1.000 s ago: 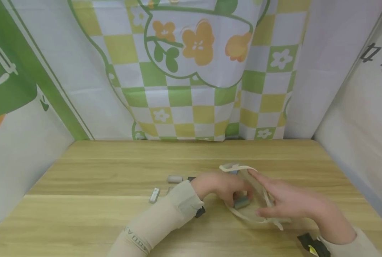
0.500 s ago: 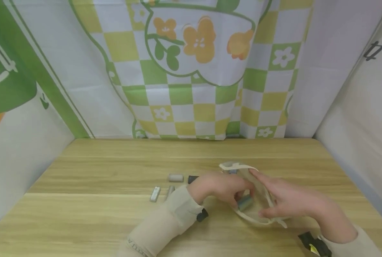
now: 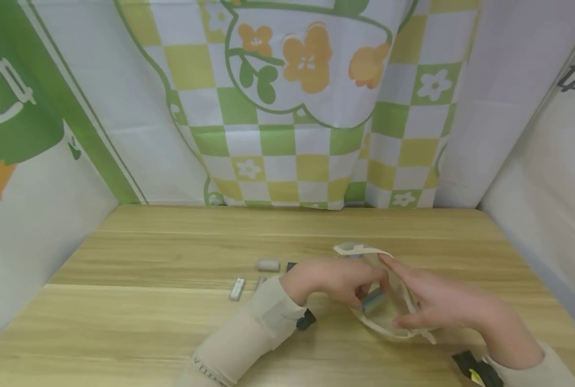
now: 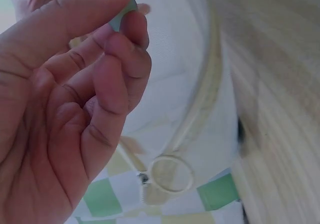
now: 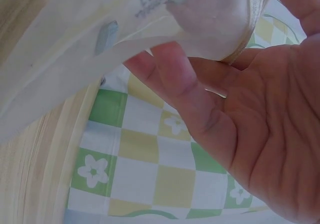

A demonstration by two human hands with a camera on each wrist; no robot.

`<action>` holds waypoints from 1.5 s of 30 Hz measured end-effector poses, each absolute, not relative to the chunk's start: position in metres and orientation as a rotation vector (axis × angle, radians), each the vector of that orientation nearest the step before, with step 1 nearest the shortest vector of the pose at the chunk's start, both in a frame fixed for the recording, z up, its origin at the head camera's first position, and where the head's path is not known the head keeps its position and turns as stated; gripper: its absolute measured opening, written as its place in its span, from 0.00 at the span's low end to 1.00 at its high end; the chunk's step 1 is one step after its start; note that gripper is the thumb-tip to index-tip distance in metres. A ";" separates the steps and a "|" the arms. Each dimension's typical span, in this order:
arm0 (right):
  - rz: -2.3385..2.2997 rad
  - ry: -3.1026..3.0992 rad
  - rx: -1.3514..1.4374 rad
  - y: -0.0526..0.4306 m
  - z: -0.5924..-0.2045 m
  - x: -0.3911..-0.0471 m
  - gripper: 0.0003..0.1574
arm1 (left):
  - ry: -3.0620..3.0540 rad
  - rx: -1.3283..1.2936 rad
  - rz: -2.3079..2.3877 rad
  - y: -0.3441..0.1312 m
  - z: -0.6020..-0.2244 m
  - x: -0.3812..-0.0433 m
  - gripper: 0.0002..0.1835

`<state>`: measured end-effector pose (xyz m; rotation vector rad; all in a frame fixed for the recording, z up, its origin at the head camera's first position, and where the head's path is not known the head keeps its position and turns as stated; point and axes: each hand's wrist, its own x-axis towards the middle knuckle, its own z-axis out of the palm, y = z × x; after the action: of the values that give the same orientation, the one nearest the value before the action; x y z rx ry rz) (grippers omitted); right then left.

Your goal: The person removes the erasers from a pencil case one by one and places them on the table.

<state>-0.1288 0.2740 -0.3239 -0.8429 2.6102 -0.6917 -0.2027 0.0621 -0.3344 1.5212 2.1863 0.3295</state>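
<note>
A translucent zippered pouch (image 3: 386, 334) with cream trim stands on the table, its mouth spread wide. My left hand (image 3: 338, 279) reaches into that mouth. Between thumb and fingertips it pinches a small light blue-green piece (image 4: 122, 16), partly hidden by the fingers; its kind cannot be made out. My right hand (image 3: 442, 301) holds the pouch from the right side, thumb and fingers spread along the rim. In the right wrist view, its fingers (image 5: 175, 68) lie against the pouch's outer wall. Through that wall a blue-grey piece (image 5: 106, 36) shows inside. The zipper's ring pull (image 4: 171, 174) hangs at the end.
Left of the pouch lie a grey cylinder (image 3: 268, 265), a small white-and-grey block (image 3: 237, 289), and another grey piece (image 3: 260, 281) half behind the left sleeve. A black piece (image 3: 291, 266) shows beside the left wrist. A patterned curtain (image 3: 287, 134) hangs behind the table.
My left hand has shifted slightly right and deeper into the pouch's mouth. The blue-green piece has turned in its fingers and shows less. My right hand keeps its hold on the pouch.
</note>
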 end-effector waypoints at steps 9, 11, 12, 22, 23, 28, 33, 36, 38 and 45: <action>-0.727 2.583 -0.834 0.276 -0.325 -0.127 0.70 | 2.165 1.554 0.376 0.056 -0.326 -0.198 0.26; -0.720 2.589 -0.844 0.276 -0.325 -0.127 0.70 | 2.154 1.567 0.394 0.055 -0.324 -0.197 0.26; -0.715 2.594 -0.851 0.276 -0.326 -0.127 0.70 | 2.149 1.570 0.404 0.054 -0.323 -0.197 0.26; -0.647 2.646 -0.919 0.278 -0.328 -0.129 0.70 | 2.182 1.638 0.460 0.044 -0.314 -0.197 0.27; -0.649 2.643 -0.906 0.278 -0.328 -0.129 0.71 | 2.180 1.641 0.473 0.043 -0.312 -0.197 0.27; -0.653 2.636 -0.868 0.276 -0.326 -0.128 0.72 | 2.177 1.650 0.521 0.038 -0.308 -0.198 0.27; -0.631 2.663 -0.885 0.276 -0.325 -0.128 0.72 | 2.197 1.656 0.518 0.033 -0.303 -0.199 0.26; -0.617 2.677 -0.890 0.276 -0.325 -0.129 0.72 | 2.209 1.658 0.507 0.030 -0.299 -0.199 0.26; -0.618 2.676 -0.896 0.277 -0.325 -0.129 0.71 | 2.218 1.655 0.500 0.028 -0.297 -0.199 0.26; -0.660 2.629 -0.894 0.276 -0.323 -0.130 0.71 | 2.235 1.626 0.506 0.020 -0.295 -0.200 0.26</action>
<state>-0.1296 0.2758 -0.3231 -0.8937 2.6292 -0.6605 -0.1999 0.0198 -0.2950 1.6255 2.2347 0.5061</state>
